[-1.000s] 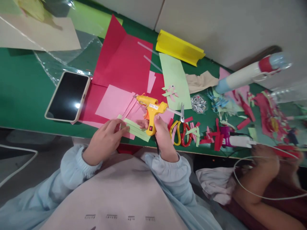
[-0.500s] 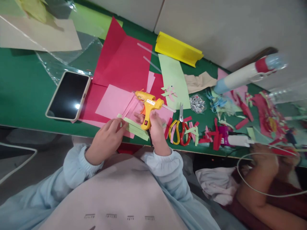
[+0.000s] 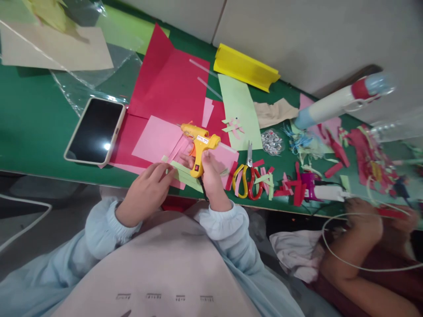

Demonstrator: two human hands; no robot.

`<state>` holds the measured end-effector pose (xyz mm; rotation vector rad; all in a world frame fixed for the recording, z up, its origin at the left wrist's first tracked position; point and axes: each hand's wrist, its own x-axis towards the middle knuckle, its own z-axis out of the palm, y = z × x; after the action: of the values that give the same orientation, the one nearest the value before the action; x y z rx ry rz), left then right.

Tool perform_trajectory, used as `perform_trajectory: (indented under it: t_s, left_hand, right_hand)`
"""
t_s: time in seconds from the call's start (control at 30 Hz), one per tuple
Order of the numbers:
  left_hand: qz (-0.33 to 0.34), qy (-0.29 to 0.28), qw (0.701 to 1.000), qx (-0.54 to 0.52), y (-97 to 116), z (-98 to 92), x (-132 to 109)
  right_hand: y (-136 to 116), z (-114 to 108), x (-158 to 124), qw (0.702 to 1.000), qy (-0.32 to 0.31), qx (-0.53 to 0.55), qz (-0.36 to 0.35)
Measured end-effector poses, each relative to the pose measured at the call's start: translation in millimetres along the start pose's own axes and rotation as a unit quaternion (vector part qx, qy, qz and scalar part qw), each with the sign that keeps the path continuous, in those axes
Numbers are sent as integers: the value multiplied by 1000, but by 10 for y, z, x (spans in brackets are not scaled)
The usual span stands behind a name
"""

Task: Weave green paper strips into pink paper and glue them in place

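Observation:
In my right hand (image 3: 213, 182) is a yellow hot glue gun (image 3: 200, 147), its nozzle pointing left over pink paper (image 3: 155, 138). A glue stick (image 3: 228, 149) pokes out of its back end. My left hand (image 3: 147, 187) is closed at the table's front edge, fingertips pinched at the left end of light green paper strips (image 3: 187, 176). What lies between those fingertips is partly hidden. Right of the glue gun lie scissors (image 3: 246, 178) with one yellow and one red handle, amid short red, pink and green paper strips (image 3: 264, 180).
A phone (image 3: 94, 130) lies at left by folded red paper (image 3: 175, 83). Behind are a yellow folded piece (image 3: 246, 68), a bag of small googly eyes (image 3: 272, 142) and a leaning bottle (image 3: 340, 102). Another person's arm (image 3: 352, 251) and a purple glue gun (image 3: 309, 187) are at right.
My right hand and the glue gun have shifted slightly left, toward my left hand. The left hand has stayed nearly still. The other person's hands at right have moved a little.

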<state>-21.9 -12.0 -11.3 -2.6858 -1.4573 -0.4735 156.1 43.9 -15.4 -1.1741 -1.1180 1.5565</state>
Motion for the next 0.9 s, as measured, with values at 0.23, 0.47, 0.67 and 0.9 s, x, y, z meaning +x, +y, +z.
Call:
perform_trajectory:
  t_s: [0.23, 0.47, 0.67, 0.9]
  left_hand:
    - [12, 31, 998, -57, -37, -5, -1]
    - [-80, 85, 989, -91, -96, -40, -106]
    - [-25, 80, 994, -70, -109, -51, -122]
    - [13, 79, 995, -66, -61, -30, -82]
  right_hand:
    - [10, -10, -14, 1000, -3, 23, -4]
    - [20, -26, -45, 999, -5, 38, 1]
    - [-103, -121, -193, 999, 11, 38, -12]
    - [-167, -263, -344, 998, 33, -57, 6]
